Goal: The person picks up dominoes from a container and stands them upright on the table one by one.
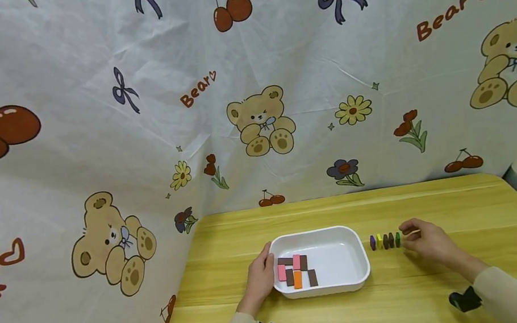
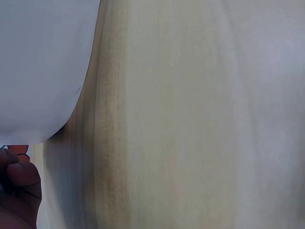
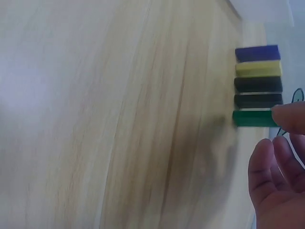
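My left hand holds the left side of a white tray, its fingers at the rim. Curled fingers show at the lower left of the left wrist view. Inside the tray lie several flat dominoes: pink, brown and orange. To the tray's right, a short row of dominoes stands on edge: purple, yellow, two dark ones and green. My right hand is at the row's right end. One fingertip overlaps the green domino; the other fingers are apart from it.
The light wooden table carries the tray and the row. Behind it and along the left hangs a white cloth printed with bears, cherries and bows. Black straps sit on both wrists, by the cream sleeves.
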### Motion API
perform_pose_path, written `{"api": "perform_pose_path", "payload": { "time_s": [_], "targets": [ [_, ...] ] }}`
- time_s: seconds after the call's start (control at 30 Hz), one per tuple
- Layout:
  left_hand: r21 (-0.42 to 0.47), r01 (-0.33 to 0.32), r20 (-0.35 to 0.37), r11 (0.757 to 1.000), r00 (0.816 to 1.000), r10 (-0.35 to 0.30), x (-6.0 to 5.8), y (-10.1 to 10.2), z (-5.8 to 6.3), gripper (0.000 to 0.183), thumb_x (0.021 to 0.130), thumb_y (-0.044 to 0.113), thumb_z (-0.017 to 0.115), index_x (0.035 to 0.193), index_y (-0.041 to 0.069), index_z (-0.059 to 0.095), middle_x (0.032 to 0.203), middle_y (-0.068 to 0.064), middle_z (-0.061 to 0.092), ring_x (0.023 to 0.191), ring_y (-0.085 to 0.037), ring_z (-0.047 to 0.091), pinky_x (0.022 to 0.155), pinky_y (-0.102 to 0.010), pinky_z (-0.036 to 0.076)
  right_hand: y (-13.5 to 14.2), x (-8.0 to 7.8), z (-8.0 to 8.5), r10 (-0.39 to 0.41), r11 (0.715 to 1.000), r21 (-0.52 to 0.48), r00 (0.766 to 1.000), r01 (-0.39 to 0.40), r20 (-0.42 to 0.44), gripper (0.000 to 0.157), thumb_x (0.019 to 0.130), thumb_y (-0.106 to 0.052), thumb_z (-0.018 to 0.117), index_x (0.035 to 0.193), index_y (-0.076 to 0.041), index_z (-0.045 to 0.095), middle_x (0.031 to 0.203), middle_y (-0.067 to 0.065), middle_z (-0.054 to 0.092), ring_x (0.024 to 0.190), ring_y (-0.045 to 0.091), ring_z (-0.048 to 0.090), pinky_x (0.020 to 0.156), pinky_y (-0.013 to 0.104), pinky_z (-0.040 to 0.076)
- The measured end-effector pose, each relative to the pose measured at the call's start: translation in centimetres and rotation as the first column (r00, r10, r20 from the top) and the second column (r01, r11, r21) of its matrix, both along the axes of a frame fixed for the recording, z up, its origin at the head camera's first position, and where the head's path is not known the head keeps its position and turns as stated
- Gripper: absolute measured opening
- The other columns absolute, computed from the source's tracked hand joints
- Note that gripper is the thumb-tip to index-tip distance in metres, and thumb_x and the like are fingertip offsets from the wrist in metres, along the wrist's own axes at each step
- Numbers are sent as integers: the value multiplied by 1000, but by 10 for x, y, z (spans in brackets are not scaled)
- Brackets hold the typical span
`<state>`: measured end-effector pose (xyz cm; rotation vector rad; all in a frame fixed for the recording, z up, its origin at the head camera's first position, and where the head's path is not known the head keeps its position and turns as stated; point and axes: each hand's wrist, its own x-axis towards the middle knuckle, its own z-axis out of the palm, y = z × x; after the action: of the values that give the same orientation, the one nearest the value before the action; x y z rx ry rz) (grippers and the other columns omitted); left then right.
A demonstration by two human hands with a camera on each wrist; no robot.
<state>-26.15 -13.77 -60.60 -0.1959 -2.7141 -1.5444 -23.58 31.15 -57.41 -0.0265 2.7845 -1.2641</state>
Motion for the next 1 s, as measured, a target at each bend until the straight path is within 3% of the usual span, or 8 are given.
{"api": "perform_pose_path", "payload": {
  "time_s": [0.6,1.0],
  "targets": [
    [-1,13,-14,1000,1000,-13,-3,-1,0,48,113,24,43,157,5,43,160,-16,45,149,-37,42,122,-54,38,-49,6,26,44,999,-27,997,-46,-57,33,93,-11,75,120,2,63,104,12,68,91,19,62,66,22,53],
    [15,7,23,1000,1000,-7,-1,-2,2,49,113,24,43,158,8,41,162,-14,43,151,-35,39,124,-53,36,-92,2,34,45,996,-74,997,-50,-59,27,92,-12,77,115,-1,66,103,8,68,92,18,62,71,21,55]
  ]
}}
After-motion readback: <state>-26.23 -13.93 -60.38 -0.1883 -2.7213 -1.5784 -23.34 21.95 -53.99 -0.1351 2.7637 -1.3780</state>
